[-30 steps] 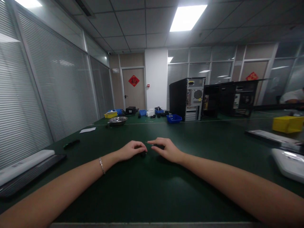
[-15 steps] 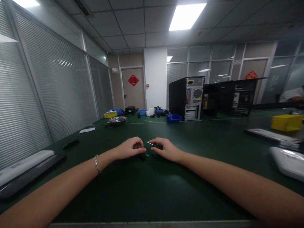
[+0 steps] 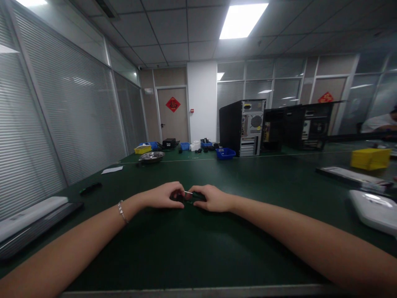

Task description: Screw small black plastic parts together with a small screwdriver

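Observation:
My right hand (image 3: 214, 198) is closed around the dark handle of a screwdriver (image 3: 198, 196), whose thin metal shaft points left toward my other hand. Close by on the left, my left hand (image 3: 166, 195) has its fingers curled round a small dark part (image 3: 177, 198), mostly hidden by the fingers and too dim to name. A little green shows on the table (image 3: 192, 248) side of the gap between the hands. The shaft's tip reaches the left fingertips; whether it touches the part I cannot tell.
A keyboard (image 3: 46, 225) lies at the left, near a dark green-marked tool (image 3: 90, 188) and a white sheet (image 3: 112, 170). Farther back are a metal dish (image 3: 151, 157), a blue bin (image 3: 226, 154) and computer towers (image 3: 251, 128). A yellow bin (image 3: 370, 159) and a person (image 3: 378, 123) are at the right.
My right hand has moved slightly down and left with the screwdriver, bringing its shaft to the left fingers. The left hand has shifted a little left; the view has turned slightly.

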Tool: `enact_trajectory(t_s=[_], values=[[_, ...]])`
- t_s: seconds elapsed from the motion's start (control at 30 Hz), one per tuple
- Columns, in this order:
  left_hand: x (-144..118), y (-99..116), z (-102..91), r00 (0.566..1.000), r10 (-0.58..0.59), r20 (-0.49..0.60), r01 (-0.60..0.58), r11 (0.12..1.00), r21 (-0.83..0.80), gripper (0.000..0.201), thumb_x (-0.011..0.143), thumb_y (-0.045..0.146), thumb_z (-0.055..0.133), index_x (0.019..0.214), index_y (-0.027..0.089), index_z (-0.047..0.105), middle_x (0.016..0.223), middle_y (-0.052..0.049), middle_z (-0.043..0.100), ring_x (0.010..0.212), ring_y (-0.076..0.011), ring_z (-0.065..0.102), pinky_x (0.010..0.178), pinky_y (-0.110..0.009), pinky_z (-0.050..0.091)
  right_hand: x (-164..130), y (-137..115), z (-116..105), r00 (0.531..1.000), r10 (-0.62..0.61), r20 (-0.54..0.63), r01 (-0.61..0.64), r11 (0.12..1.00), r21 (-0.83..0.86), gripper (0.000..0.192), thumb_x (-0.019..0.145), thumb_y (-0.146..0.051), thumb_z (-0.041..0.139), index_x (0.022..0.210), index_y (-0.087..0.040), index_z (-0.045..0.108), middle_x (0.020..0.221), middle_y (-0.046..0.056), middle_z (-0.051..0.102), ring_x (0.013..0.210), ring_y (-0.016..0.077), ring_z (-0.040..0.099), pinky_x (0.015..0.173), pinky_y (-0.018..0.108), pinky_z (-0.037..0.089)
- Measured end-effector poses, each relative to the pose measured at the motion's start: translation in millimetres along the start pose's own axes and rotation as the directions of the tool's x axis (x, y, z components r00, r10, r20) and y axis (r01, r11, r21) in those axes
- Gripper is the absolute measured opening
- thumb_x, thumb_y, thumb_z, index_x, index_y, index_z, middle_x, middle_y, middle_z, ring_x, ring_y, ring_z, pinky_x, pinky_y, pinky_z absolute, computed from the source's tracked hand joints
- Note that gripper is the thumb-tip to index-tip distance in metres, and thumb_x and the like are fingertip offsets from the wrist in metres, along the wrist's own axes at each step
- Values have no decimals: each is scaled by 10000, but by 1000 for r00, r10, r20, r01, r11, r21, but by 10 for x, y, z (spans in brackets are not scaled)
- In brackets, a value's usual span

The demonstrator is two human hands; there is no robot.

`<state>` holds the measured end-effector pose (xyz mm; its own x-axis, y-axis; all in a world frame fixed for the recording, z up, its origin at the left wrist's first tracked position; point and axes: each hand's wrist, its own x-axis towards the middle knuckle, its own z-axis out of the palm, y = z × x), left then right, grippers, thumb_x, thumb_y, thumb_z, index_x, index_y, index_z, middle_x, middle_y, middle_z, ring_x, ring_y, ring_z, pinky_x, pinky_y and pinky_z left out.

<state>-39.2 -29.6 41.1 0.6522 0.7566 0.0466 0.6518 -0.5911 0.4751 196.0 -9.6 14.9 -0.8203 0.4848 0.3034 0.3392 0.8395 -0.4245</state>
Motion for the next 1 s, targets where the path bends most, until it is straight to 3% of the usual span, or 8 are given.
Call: enact_trajectory(t_s=[0.27,0.37,0.5,0.6,0.77,1.0], values=[[63,-180,6,1000,12,21,-5,942,-337,470,694,292,672,1129,182,533,996,-43,538,866,-169,515,767,-319,424,-8,26,34,998,-52,-40,52,999,-2,306,785,-256,603,1084,-213,560,988,19,632,898,176,593,795,290,454],[100,-177,51,1000,18,9,-11,875,-485,500,681,235,682,1147,157,519,1017,-62,557,885,-170,534,806,-353,425,-5,32,66,986,-37,-160,32,999,-32,306,762,-270,625,1053,-189,576,967,37,622,853,176,581,749,281,454],[132,-112,123,999,-4,-38,-22,767,-641,471,683,180,675,1125,146,516,1016,-72,566,926,-179,554,842,-370,426,0,-2,68,938,-24,-345,21,1000,-13,254,781,-235,598,1027,-173,572,947,45,606,842,166,559,748,278,441],[153,-64,184,996,-25,-83,-37,746,-665,470,677,160,678,1115,154,509,976,-60,577,902,-175,574,826,-354,441,0,-51,59,909,-34,-416,41,999,8,258,780,-207,594,1035,-181,556,971,50,589,884,173,548,783,289,432],[172,-26,262,991,-46,-123,-42,774,-631,464,671,193,689,1093,157,500,787,-11,592,747,-159,601,705,-320,469,-14,-103,69,914,-50,-404,53,999,-3,275,773,-191,592,1044,-191,544,965,46,579,859,172,548,756,286,437],[166,35,287,989,-62,-131,-37,767,-640,481,647,202,712,1080,155,506,835,-18,594,794,-164,600,749,-333,471,-30,-123,71,928,-69,-366,67,998,-19,269,789,-226,590,1053,-199,544,981,48,587,856,176,558,746,289,448]])
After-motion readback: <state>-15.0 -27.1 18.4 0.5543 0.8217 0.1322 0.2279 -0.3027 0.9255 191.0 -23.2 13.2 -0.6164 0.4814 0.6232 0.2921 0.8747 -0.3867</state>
